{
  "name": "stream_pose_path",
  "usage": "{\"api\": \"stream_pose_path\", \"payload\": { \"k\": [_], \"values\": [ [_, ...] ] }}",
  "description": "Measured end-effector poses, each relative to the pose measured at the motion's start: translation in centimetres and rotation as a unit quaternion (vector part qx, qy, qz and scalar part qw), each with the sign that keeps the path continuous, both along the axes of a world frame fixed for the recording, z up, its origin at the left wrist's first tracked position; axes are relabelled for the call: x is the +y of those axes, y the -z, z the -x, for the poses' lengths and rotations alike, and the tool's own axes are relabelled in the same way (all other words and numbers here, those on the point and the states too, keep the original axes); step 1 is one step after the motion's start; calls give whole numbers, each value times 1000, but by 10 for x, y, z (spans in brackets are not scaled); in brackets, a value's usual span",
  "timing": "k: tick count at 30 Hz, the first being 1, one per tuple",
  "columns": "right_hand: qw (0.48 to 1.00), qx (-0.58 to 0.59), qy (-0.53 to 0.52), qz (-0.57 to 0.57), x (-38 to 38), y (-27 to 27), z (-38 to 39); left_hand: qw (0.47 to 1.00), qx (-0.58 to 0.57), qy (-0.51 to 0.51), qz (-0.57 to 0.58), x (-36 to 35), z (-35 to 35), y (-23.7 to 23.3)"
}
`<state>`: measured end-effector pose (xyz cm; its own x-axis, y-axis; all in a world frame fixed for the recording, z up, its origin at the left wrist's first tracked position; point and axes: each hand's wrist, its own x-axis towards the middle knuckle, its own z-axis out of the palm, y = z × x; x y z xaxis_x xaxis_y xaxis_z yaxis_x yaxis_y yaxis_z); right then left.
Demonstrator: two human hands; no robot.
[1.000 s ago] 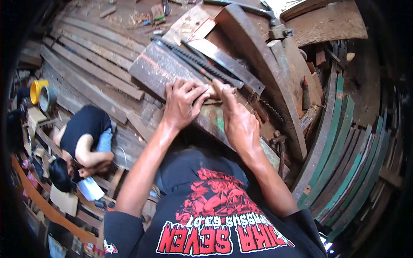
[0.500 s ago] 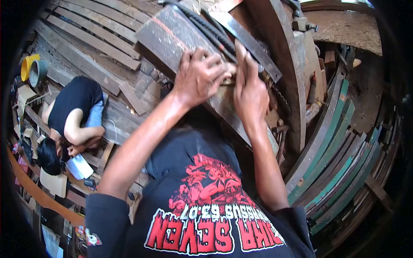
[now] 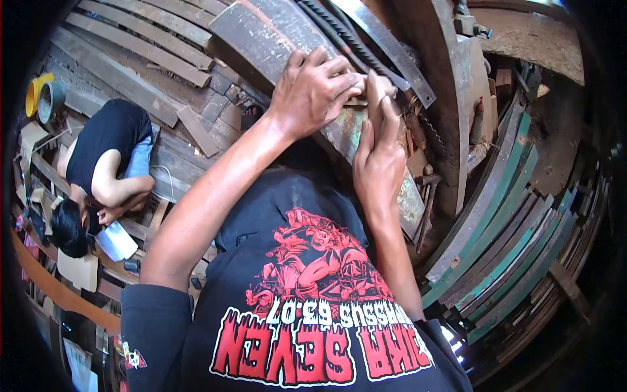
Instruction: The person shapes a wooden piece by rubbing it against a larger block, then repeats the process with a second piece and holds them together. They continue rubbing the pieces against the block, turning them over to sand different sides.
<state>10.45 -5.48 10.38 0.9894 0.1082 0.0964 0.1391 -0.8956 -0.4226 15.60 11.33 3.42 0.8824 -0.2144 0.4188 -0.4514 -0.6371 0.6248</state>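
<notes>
My left hand (image 3: 312, 95) is closed, its thumb and fingers pinched on a small pale piece (image 3: 356, 99) that looks like wood and is mostly hidden. It sits over a thick wooden beam (image 3: 261, 42). My right hand (image 3: 379, 157) points forward with fingers stretched out and thumb apart; its index fingertip touches or nearly touches the pale piece. Just beyond the fingers lie a flat metal blade (image 3: 385, 42) with a hole near its end and dark ridged rods (image 3: 330, 29). Under my hands, the near part of the beam shows worn greenish patches.
An upright plank (image 3: 444, 111) stands right of the beam, with a hammer (image 3: 428, 186) and other tools beside it. Green-edged boards (image 3: 496, 242) are stacked at right. A person in black (image 3: 108, 163) crouches at left over white paper (image 3: 117, 241). Loose planks (image 3: 124, 78) cover the ground.
My left hand has shifted slightly up and still pinches. My right hand has dropped back a little, its thumb and fingers now spread. The view has tilted slightly.
</notes>
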Motion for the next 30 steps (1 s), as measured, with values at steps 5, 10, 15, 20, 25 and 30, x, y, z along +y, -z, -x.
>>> {"api": "stream_pose_path", "payload": {
  "k": [5, 10, 15, 20, 25, 30],
  "values": [
    [989, 80, 77, 95, 9, -7, -37, 1000, -7, 6, 2, -6, -7, -5],
    [999, -24, 11, 29, 14, -5, -14, 1000, -11, 2, 2, -4, -7, 2],
    [987, 64, 78, 122, 7, -9, -41, 999, -8, 1, -38, -5, -10, -6],
    [995, 53, 83, 9, 4, 1, -35, 997, 48, 27, -53, -4, -18, -16],
    [996, 61, 68, 4, -2, -7, -19, 999, 9, 34, -42, -1, -16, -11],
    [978, 163, 108, 68, -5, -3, -60, 997, -34, 52, -46, -4, -19, -11]
  ]
}}
